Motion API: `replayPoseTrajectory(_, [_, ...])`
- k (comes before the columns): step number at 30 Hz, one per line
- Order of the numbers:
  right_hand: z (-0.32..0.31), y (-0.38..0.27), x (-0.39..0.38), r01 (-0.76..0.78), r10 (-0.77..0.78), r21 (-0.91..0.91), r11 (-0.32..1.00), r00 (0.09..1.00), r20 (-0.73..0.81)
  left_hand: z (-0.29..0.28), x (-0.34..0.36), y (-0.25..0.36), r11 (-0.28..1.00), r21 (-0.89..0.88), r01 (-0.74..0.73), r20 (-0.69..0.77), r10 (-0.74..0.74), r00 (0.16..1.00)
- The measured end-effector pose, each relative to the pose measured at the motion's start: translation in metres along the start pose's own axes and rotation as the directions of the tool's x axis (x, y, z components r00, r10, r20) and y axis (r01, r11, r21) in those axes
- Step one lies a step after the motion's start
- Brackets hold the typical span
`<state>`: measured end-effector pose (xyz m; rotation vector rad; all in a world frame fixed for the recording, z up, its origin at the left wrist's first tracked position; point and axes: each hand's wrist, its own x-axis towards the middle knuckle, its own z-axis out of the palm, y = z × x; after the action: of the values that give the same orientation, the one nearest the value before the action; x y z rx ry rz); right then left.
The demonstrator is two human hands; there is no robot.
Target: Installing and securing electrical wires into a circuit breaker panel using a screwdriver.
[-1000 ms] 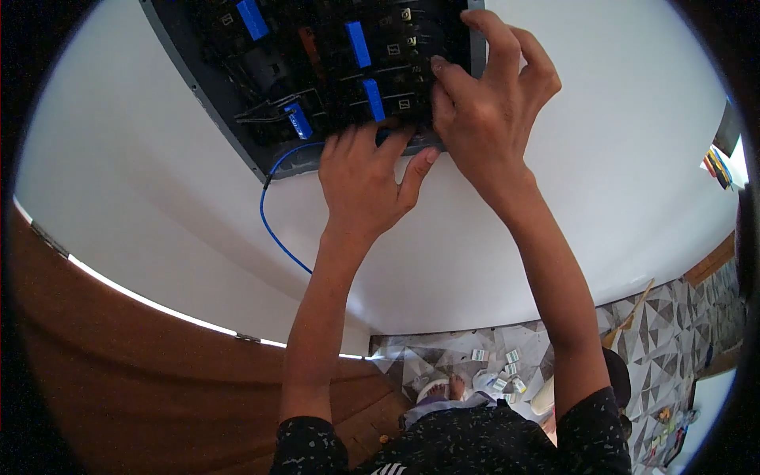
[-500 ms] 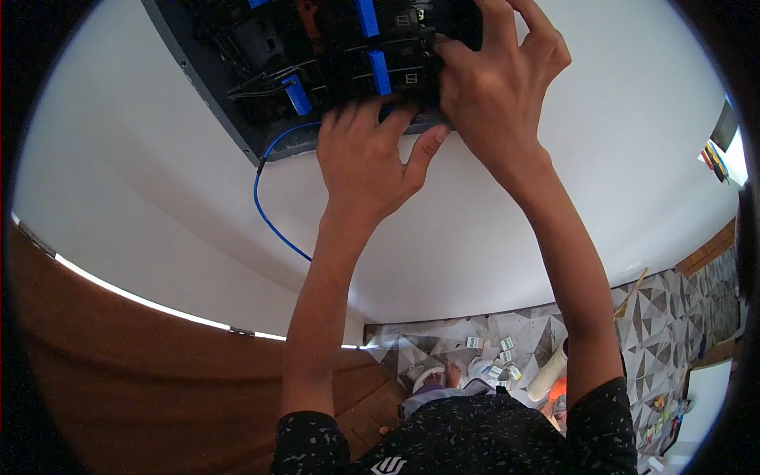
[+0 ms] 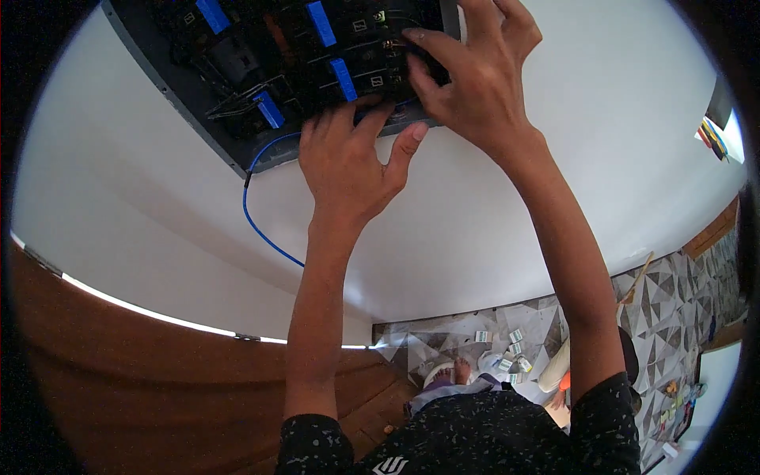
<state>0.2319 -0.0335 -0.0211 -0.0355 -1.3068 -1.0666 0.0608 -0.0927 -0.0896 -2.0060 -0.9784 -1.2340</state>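
Note:
A dark metal electrical box [image 3: 141, 55] on the white wall holds blue rectangular pieces [image 3: 321, 22], dark components and wires. My left hand [image 3: 348, 166] rests at its bottom edge, fingers spread and bent over the inside, fingertips near a blue wire [image 3: 257, 222] that loops out of the box and down behind my forearm; the thumb stands apart. My right hand [image 3: 483, 87] is at the box's right side, thumb and forefinger bent in at small pale terminals [image 3: 379, 17]. What these fingers grip is too dark and small to make out.
White wall [image 3: 633, 119]; brown door panel [image 3: 119, 356] at lower left; tiled floor [image 3: 657, 332] with small boxes [image 3: 514, 348]; my bare foot [image 3: 463, 368]. Another person [image 3: 554, 364], partly hidden, is low by my right arm. Coloured items [image 3: 712, 136] sit at the far right.
The box and both hands sit slightly further left and higher in the picture than one second ago. My right hand's fingers have shifted slightly at the terminals; my left hand keeps its place on the edge.

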Motion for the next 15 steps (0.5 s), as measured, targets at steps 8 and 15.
replayPoseTrajectory(8, [-0.010,-0.009,0.010,-0.048,0.068,-0.182,0.982,0.992,0.105,-0.002,0.004,0.005,1.000,-0.025,0.010,0.019,-0.010,1.000])
replayPoseTrajectory(15, [-0.022,-0.028,0.034,-0.220,0.283,-0.184,0.958,0.834,0.474,-0.001,0.011,0.029,0.991,0.061,0.121,0.043,-0.123,0.991])
